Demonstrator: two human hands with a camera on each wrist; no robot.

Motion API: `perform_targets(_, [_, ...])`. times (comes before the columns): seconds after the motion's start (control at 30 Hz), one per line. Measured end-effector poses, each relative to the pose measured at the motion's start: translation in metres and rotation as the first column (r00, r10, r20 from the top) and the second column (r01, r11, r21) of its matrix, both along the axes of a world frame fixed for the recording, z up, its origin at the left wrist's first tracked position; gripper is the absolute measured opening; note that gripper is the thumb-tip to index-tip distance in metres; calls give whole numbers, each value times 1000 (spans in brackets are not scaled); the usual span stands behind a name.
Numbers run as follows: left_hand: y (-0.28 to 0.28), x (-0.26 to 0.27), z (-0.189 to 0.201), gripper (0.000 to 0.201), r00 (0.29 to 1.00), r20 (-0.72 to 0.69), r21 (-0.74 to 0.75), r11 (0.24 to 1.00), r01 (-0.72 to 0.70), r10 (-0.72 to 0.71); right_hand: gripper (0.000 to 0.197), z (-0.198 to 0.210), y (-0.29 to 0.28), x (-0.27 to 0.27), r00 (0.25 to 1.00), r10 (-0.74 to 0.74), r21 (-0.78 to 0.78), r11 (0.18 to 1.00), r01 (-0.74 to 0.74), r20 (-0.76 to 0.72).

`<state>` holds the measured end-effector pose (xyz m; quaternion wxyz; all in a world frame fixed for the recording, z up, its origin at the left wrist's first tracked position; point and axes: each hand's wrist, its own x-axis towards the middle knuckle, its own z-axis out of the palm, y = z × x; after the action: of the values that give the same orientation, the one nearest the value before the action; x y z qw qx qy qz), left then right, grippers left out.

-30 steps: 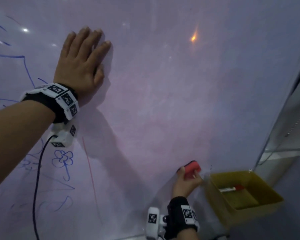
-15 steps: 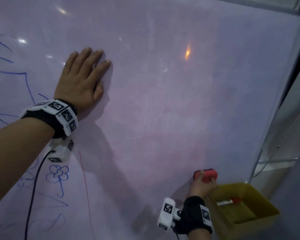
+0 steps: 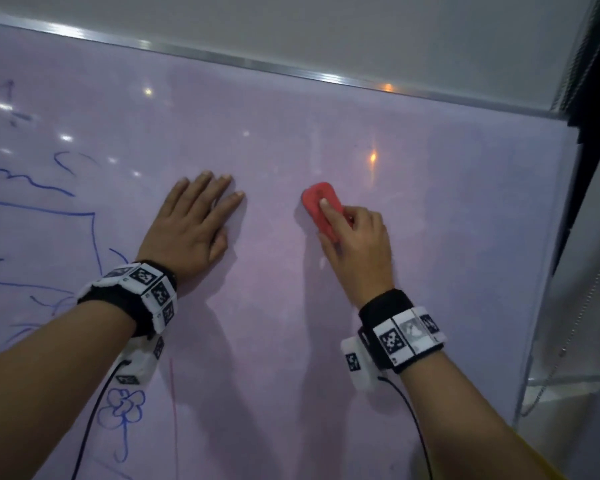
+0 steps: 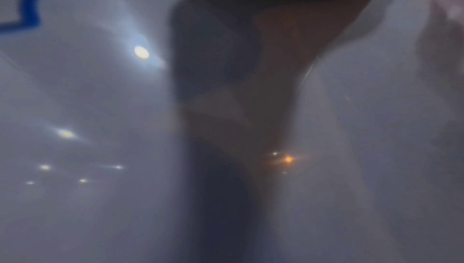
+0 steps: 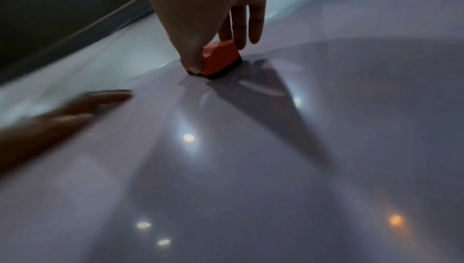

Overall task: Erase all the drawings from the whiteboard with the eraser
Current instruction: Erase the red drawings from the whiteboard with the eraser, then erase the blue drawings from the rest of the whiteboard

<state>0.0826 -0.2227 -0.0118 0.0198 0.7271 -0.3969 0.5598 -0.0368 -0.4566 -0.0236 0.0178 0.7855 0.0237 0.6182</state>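
Observation:
My right hand (image 3: 347, 230) grips the red eraser (image 3: 317, 200) and presses its dark felt face flat against the whiteboard (image 3: 430, 237), right of the board's middle. In the right wrist view the eraser (image 5: 219, 60) sits under my fingers (image 5: 256, 27) on the glossy board. My left hand (image 3: 194, 220) lies flat on the board with straight fingers, a hand's width left of the eraser. Blue drawings (image 3: 42, 244) fill the board's left side, with a blue flower (image 3: 123, 407) and a thin red line (image 3: 174, 403) lower down. A blue stroke (image 4: 30, 5) shows in the blurred left wrist view.
The board's metal top edge (image 3: 291, 71) runs across above my hands. A dark frame and a hanging bead chain (image 3: 575, 313) lie past the board's right edge. Cables (image 3: 90, 424) trail from both wrist cameras.
My right hand has carried the eraser up from the board's lower right to mid-height beside my left hand. The view has tilted upward, so the yellow tray is out of sight.

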Motion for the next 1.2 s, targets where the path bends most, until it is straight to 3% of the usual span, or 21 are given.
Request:
perform_targets(0.07, [1, 1, 0, 52, 1000, -7, 8, 1000, 1, -1, 43, 20, -30, -7, 998, -27, 148, 989, 19, 56])
perform_targets(0.13, [0, 2, 0, 52, 1000, -18, 10, 1000, 6, -6, 46, 43, -56, -12, 992, -39, 470, 882, -21, 118])
perform_targets(0.17, [0, 2, -1, 52, 1000, -22, 11, 1000, 10, -10, 47, 52, -58, -10, 989, -56, 556, 831, -29, 136])
perform_targets(0.23, [0, 0, -1, 53, 999, -31, 12, 1000, 11, -11, 49, 60, -35, -1, 991, -55, 508, 861, -12, 118])
perform_targets(0.3, [0, -1, -1, 53, 1000, -30, 3, 1000, 8, -8, 51, 55, -6, 7, 999, 16, 285, 958, -29, 48])
perform_targets(0.37, [1, -2, -1, 53, 1000, -29, 1, 1000, 12, -12, 50, 50, -6, 6, 1000, 7, 131, 991, -3, -24])
perform_targets(0.43, [1, -1, -1, 53, 999, -29, 0, 1000, 14, -14, 46, 58, -27, -2, 999, -30, 188, 982, 23, 35])
perform_targets(0.53, [-1, 1, -2, 52, 999, -30, 0, 1000, 15, -15, 47, 67, -38, -5, 992, -77, 532, 847, 14, 96])
perform_targets(0.57, [-1, 1, -3, 53, 999, -31, 1, 1000, 15, -15, 48, 67, -26, -1, 992, -85, 543, 839, 18, 97])
perform_targets(0.67, [0, 1, -2, 53, 999, -34, 1, 1000, 16, -16, 48, 59, 19, 9, 999, 25, 299, 954, -34, 33])
perform_targets(0.73, [0, 1, -2, 53, 999, -36, 0, 1000, 22, -22, 48, 59, 11, 6, 1000, 3, 151, 989, -2, -11])
perform_targets(0.8, [0, 2, -2, 53, 999, -18, -2, 1000, 27, -27, 48, 65, -16, -1, 999, -42, 215, 976, 36, 19])
perform_targets(0.9, [-1, 5, -3, 52, 999, 2, -6, 999, 33, -33, 47, 73, -43, -5, 989, -125, 534, 843, 67, 73])
perform_targets(0.97, [-1, 7, -3, 52, 999, 6, -10, 999, 41, -41, 47, 77, -34, 5, 979, -166, 615, 786, 58, 118])
perform_targets(1.03, [-1, 8, -4, 52, 999, 9, -23, 999, 49, -48, 47, 79, -9, 17, 986, -100, 539, 842, 10, 137])
perform_targets(1.07, [-1, 7, -3, 52, 999, 13, -30, 998, 52, -52, 47, 77, 7, 22, 991, -38, 425, 905, -19, 126])
perform_targets(1.13, [1, 6, -3, 51, 998, 19, -35, 998, 57, -57, 43, 67, 32, 26, 996, 60, 101, 993, -66, 62])
perform_targets(1.2, [2, 4, -1, 51, 998, 23, -28, 998, 57, -56, 40, 64, 32, 22, 993, 106, -218, 969, -116, -55])
